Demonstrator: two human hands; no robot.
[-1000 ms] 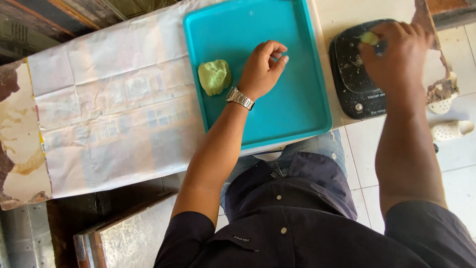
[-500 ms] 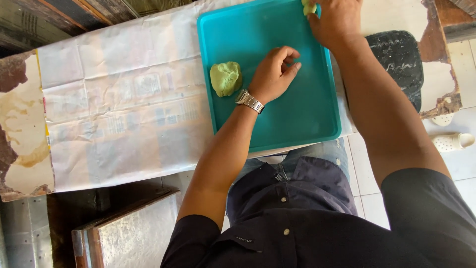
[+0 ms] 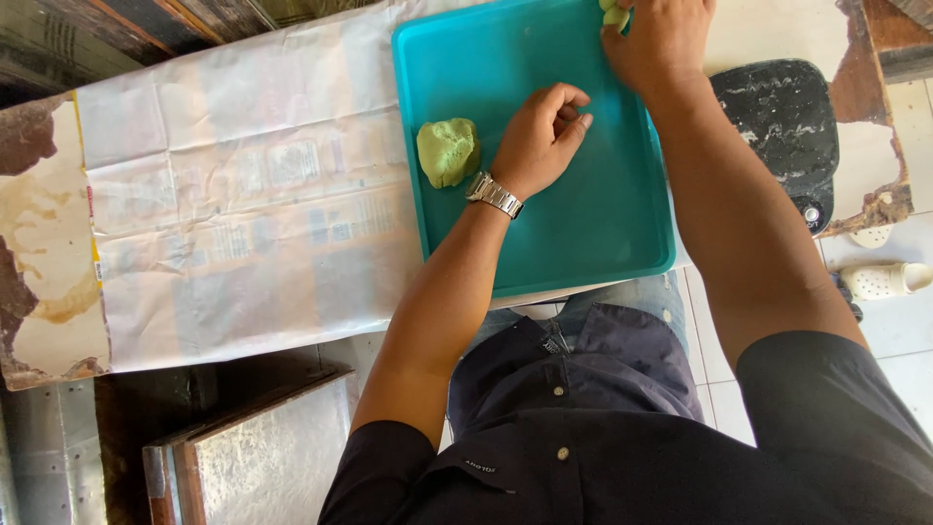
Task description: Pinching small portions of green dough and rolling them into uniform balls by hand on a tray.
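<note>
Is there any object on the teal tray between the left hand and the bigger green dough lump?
Nothing visible stands between them. The left hand rests on the teal plastic tray, and the large lump of green dough lies just beside its wrist, only bare tray between. The right hand holds a small green dough piece at the tray's far edge.

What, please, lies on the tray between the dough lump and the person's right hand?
In the head view, the left hand rests on the teal tray between the dough lump and the right hand; otherwise only bare tray shows there.
</note>
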